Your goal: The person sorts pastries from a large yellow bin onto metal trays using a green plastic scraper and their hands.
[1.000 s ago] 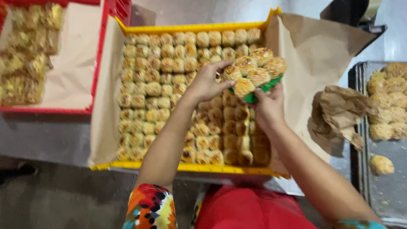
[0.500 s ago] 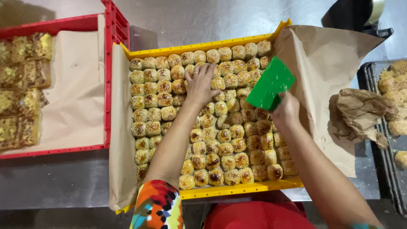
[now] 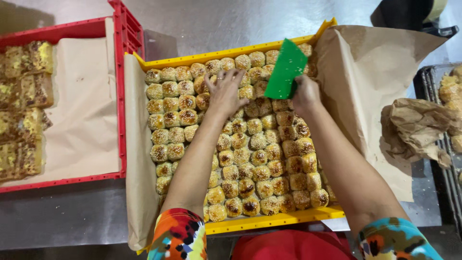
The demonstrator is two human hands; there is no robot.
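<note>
Steel table (image 3: 231,21), w/ yellow crate (image 3: 269,222), paper-lined, packed w/ seeded buns (image 3: 250,159). Red crate (image 3: 122,96) at left: flat pastries, cut off by frame edge. Left hand (image 3: 225,92) flat on buns, fingers spread wide, steadying rows. Right hand (image 3: 305,95) fingers clamped on green scraper (image 3: 286,70), blade raised over far buns; its lower edge hidden behind hand.
</note>
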